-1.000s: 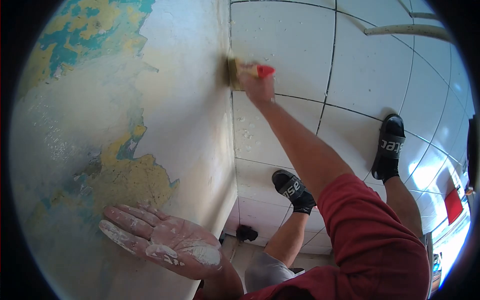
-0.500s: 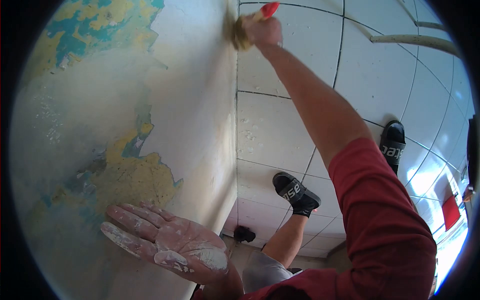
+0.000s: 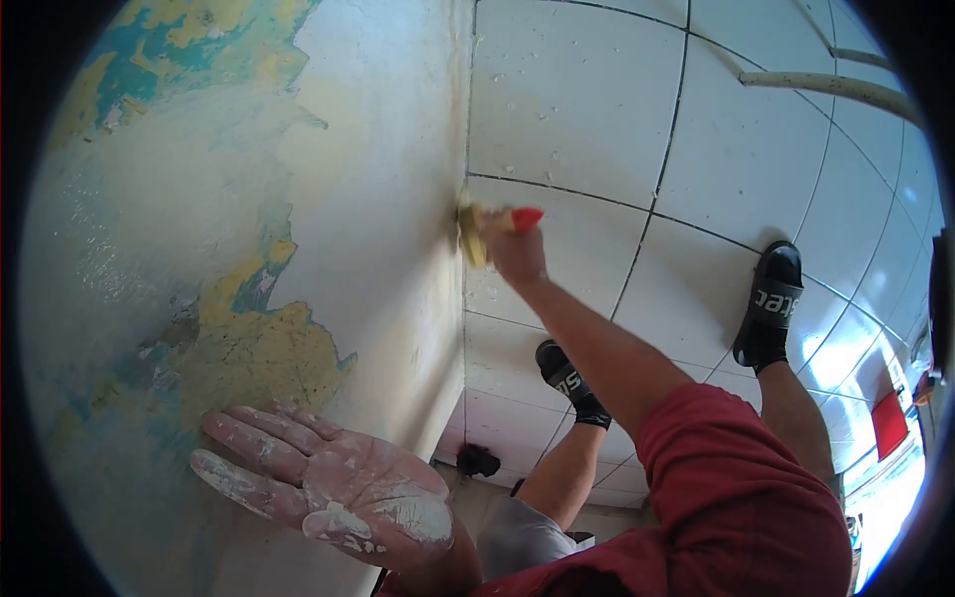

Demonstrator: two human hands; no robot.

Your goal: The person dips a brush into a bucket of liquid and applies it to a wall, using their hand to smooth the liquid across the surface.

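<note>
In the head view, my right hand [image 3: 517, 251] is closed around a brush [image 3: 474, 237] with a pale handle and a red tip. The yellowish bristles touch the bottom of the wall [image 3: 368, 169], where it meets the tiled floor. My left hand [image 3: 348, 473] is open at the lower left, palm up and fingers stretched out, holding nothing. White paste or plaster coats its fingers and palm. Behind it the wall has patches of peeling yellow and teal paint beside a smooth white area.
White crumbs are scattered on the floor tiles [image 3: 577, 99]. Black sandals [image 3: 768, 303] are on my feet. A dark lump [image 3: 478, 460] lies near the wall's end. A pale curved pole or pipe [image 3: 826, 85] stretches in from the upper right, and a red object [image 3: 889, 425] is at the right.
My right hand has brought the brush down along the wall's base, toward my body. My left hand stays open in nearly the same place.
</note>
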